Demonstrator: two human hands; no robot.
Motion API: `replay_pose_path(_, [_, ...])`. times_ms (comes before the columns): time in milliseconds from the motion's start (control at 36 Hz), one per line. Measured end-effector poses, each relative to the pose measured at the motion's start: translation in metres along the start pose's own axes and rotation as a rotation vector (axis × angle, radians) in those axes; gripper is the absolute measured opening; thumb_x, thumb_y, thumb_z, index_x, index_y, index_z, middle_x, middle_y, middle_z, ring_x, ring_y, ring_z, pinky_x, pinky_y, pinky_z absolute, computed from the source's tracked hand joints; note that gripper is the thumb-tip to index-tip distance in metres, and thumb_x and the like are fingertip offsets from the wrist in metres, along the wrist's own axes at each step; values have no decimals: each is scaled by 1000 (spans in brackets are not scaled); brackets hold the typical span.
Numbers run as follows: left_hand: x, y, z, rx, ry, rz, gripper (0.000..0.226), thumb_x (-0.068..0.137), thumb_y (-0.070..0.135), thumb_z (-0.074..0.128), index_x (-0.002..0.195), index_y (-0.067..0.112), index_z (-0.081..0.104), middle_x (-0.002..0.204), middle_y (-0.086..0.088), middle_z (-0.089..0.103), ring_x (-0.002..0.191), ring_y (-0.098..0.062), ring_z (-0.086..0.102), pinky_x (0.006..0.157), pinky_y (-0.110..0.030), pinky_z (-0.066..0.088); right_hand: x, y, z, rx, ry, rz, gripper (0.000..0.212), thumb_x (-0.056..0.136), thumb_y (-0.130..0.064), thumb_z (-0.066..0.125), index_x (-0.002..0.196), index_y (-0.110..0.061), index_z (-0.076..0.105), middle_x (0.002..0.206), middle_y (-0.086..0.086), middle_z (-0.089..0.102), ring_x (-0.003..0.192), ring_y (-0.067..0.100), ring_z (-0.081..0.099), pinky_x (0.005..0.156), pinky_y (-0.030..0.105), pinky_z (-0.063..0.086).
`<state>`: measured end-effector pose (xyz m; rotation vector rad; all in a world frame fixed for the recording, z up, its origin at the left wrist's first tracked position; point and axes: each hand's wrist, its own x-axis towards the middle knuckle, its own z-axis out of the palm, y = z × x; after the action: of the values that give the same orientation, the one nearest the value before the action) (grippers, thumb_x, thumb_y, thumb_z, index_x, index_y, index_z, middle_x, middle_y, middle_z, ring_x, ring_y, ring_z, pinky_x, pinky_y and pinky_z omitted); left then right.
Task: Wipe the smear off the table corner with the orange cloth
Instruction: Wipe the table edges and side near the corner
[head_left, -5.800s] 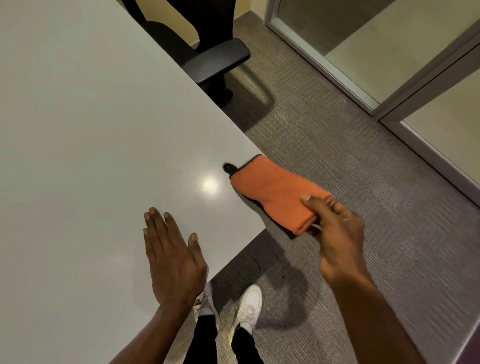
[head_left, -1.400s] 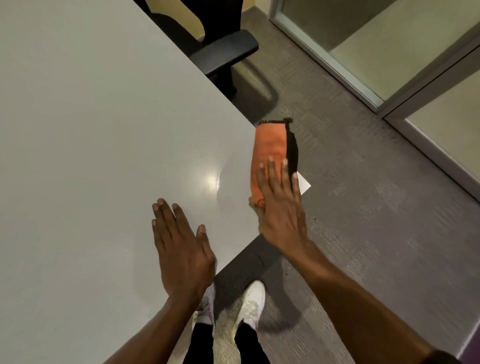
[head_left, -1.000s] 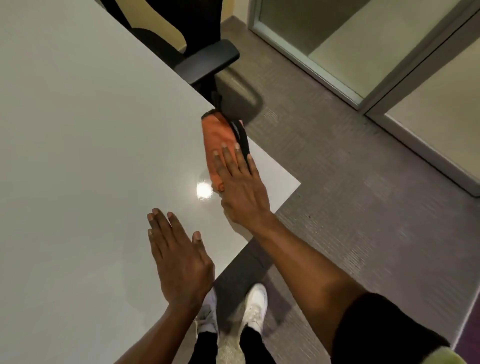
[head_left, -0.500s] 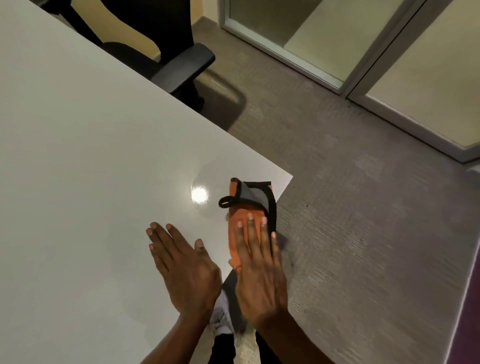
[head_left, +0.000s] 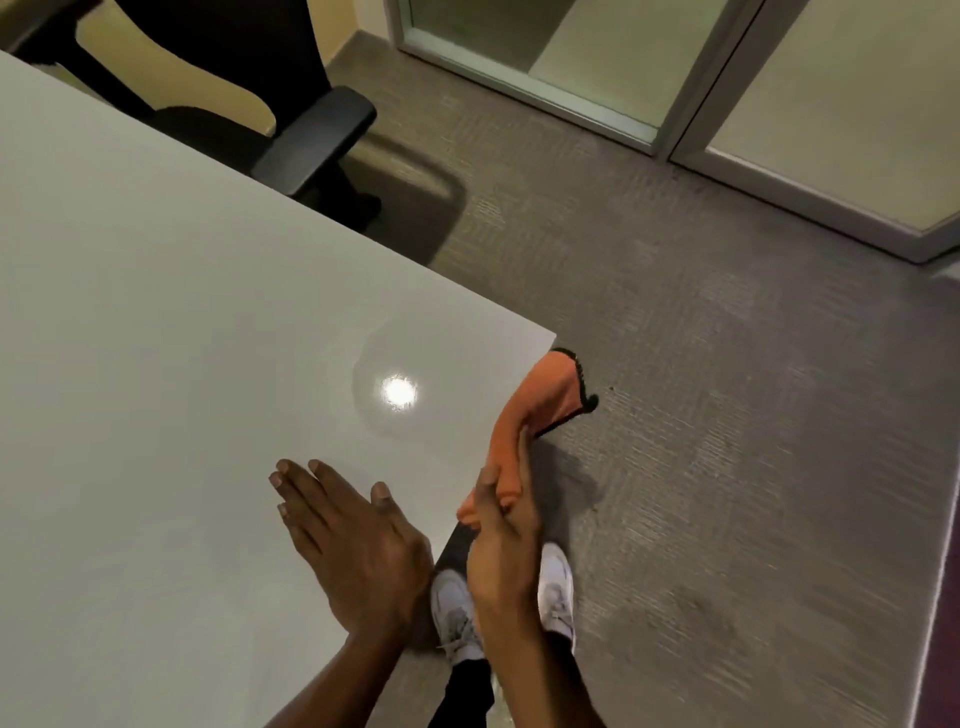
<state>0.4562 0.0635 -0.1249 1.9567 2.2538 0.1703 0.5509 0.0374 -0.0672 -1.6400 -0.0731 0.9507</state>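
Note:
The orange cloth (head_left: 540, 410), edged in black, hangs past the near right edge of the white table (head_left: 156, 338), just below its corner. My right hand (head_left: 501, 540) grips the cloth's lower end, off the table's edge. My left hand (head_left: 348, 535) lies flat on the tabletop with fingers together, close to the same edge. A faint damp-looking patch (head_left: 415, 384) with a bright ceiling-light reflection marks the surface near the corner. No distinct smear shows.
A black office chair (head_left: 291, 119) stands at the table's far side. Grey carpet (head_left: 727, 441) spreads to the right, up to glass panels with metal frames (head_left: 675, 124). My white shoes (head_left: 457, 608) show below the table edge.
My right hand dragged the cloth back across the corner toward me and off the table's edge, closing around it. The left hand stayed flat. The view swung left.

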Motion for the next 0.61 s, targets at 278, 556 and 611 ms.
replay_pose_path(278, [1, -2, 5, 20, 8, 1, 77, 113, 44, 18, 174, -4, 14, 185, -25, 2, 174, -39, -1, 141, -55, 8, 57, -33, -16, 291, -53, 102, 53, 112, -9, 49, 164, -12, 43, 167, 10, 51, 156, 28, 47, 135, 52, 30])
replay_pose_path(556, [-1, 3, -3, 11, -23, -27, 80, 111, 45, 18, 175, 0, 10, 186, -19, -3, 175, -34, -5, 141, -51, 1, 73, -32, -33, 292, -177, 34, 56, 113, -5, 47, 167, -15, 38, 164, 9, 55, 151, 20, 54, 126, 35, 44])
replay_pose_path(611, [0, 5, -4, 3, -20, -26, 80, 110, 46, 18, 175, 0, 10, 187, -18, -3, 175, -33, -6, 141, -51, 1, 48, -10, -36, 276, -224, 80, 57, 112, -5, 49, 167, -16, 38, 162, 4, 56, 149, 12, 55, 122, 26, 46])
